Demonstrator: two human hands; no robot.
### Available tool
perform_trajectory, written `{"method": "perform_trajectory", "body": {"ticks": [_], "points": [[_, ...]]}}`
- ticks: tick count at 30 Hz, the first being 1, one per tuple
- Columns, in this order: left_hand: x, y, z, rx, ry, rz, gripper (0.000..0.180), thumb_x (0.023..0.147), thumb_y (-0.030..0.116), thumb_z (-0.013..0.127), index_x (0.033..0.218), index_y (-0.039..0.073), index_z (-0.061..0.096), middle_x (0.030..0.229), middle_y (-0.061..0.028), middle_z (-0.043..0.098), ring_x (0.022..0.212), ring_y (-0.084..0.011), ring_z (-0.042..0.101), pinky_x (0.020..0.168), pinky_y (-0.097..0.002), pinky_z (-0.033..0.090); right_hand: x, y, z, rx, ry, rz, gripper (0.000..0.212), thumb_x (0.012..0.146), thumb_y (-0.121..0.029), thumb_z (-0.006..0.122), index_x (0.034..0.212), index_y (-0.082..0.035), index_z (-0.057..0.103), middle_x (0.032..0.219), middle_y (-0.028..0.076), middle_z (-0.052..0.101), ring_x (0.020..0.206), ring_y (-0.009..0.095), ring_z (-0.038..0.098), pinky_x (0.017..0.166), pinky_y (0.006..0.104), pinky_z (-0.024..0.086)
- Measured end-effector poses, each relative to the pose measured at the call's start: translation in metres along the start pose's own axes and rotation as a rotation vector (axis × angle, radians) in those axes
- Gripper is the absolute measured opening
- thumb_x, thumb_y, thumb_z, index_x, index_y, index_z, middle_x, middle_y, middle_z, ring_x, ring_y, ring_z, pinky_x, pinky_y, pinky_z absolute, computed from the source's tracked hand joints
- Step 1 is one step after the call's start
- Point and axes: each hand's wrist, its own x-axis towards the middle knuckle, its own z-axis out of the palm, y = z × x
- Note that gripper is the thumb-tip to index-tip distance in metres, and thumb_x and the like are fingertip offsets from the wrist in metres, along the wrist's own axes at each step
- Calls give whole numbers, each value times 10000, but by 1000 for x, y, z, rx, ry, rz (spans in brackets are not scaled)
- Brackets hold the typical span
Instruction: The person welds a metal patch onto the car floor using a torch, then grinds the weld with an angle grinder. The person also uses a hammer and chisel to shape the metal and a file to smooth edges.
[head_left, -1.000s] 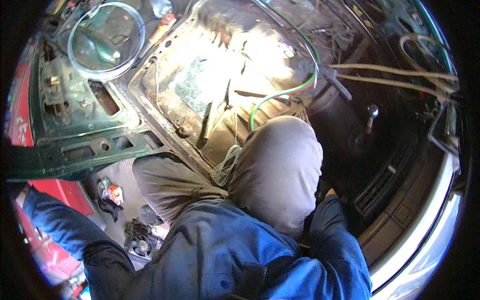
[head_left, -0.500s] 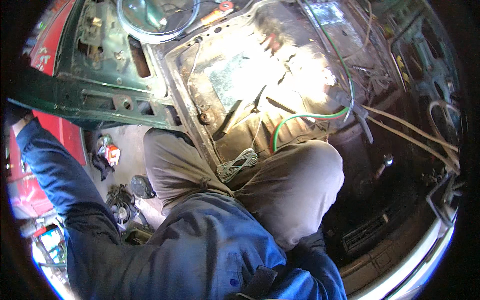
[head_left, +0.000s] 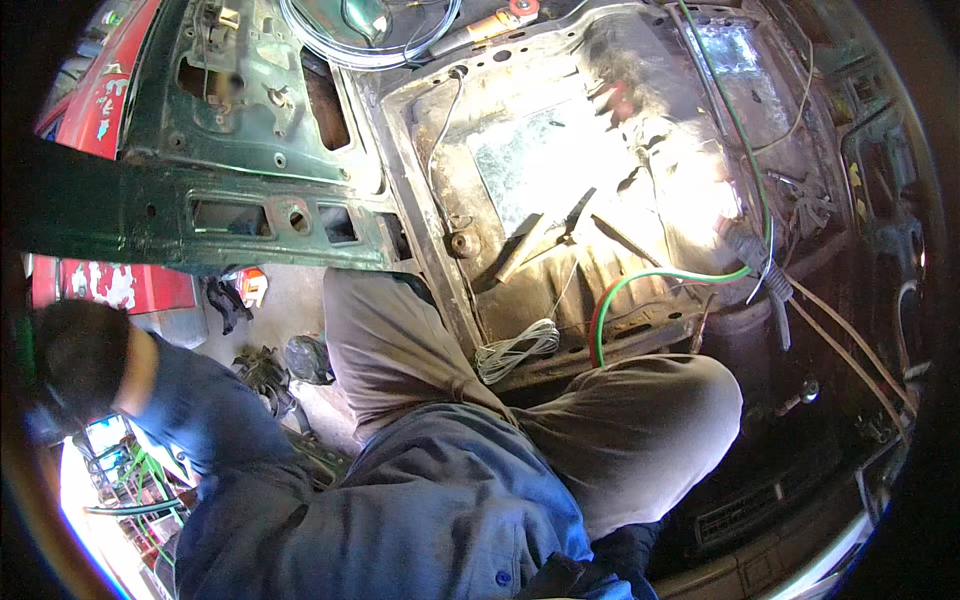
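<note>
My left hand (head_left: 80,362) wears a dark glove and is raised at the far left, just below the green vehicle door (head_left: 150,230). Its fingers melt into shadow, so I cannot see whether they hold anything. My right hand (head_left: 628,545), also dark-gloved, rests low beside my right knee; its fingers are hidden under the thigh and sleeve. In front of my knees, a coil of thin pale wire (head_left: 520,350) lies at the edge of the bare metal floor pan (head_left: 455,330). A green and red hose (head_left: 640,275) curves over the floor pan near my right knee.
A ring of clear tubing (head_left: 400,60) and an orange power tool (head_left: 490,22) lie at the top. Tan cables (head_left: 850,340) run along the right side. A red vehicle panel (head_left: 125,285) stands at the left. Bright light washes out the middle of the floor pan.
My left hand has come down from the door's edge and bent back toward me, its glove now showing. The whole view has shifted, so the scene sits further right and lower.
</note>
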Motion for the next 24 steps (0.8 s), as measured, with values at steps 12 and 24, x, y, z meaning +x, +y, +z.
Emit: {"method": "perform_trajectory", "body": {"ticks": [12, 24], "points": [[-307, -46, 333, -352, -309, -926, 248, 1086, 202, 580, 1271, 54, 652, 1252, -131, 685, 1189, -192, 623, 1058, -337, 455, 20, -193, -54, 78, 278, -809, 529, 1019, -422, 681, 1284, 36, 689, 1242, 192, 706, 1089, 310, 668, 979, 463, 513], [-335, -317, 395, 481, -567, -572, 307, 982, 294, 672, 1187, 73, 728, 1112, -213, 759, 1045, -415, 725, 900, -481, 571, 63, -517, 0, 127, -146, -1382, 411, 1074, -322, 531, 1136, 33, 728, 1106, 165, 743, 1070, 309, 704, 949, 442, 550]]}}
